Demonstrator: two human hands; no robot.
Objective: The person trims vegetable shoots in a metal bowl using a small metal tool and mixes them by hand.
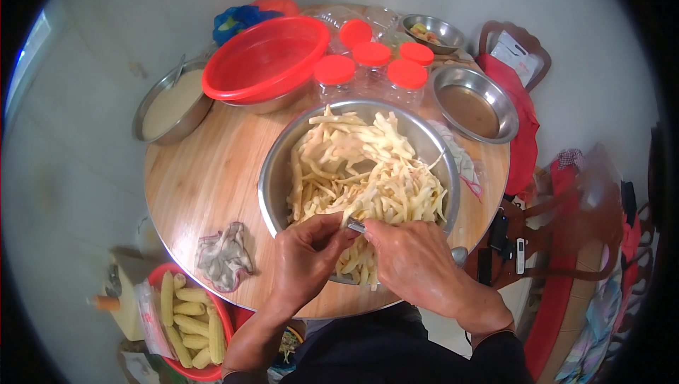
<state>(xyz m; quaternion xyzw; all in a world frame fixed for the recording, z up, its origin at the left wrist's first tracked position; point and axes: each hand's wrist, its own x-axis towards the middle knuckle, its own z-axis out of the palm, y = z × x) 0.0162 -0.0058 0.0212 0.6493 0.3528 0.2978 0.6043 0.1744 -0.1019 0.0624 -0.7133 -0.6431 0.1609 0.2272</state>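
A wide steel basin [270, 204] holds a heap of pale yellow chicken feet [361, 161]. Over its near edge my two hands meet. My left hand [308, 253] is closed, thumb and fingers pinching a chicken foot that they mostly hide. Wrapped round a small metal tool [356, 225], my right hand [417, 260] lets only a short shiny end show, pointing at the left fingertips; I cannot tell the tool's kind. A rounded metal piece [459, 255] shows beside the right hand.
On the round wooden table [191, 179] are a red basin [269, 59], red-lidded jars [371, 55], a bowl of pale liquid [172, 105], a bowl of brown liquid [470, 108] and a crumpled cloth [225, 257]. Below left, a red tub [225, 317] holds corn cobs [191, 324].
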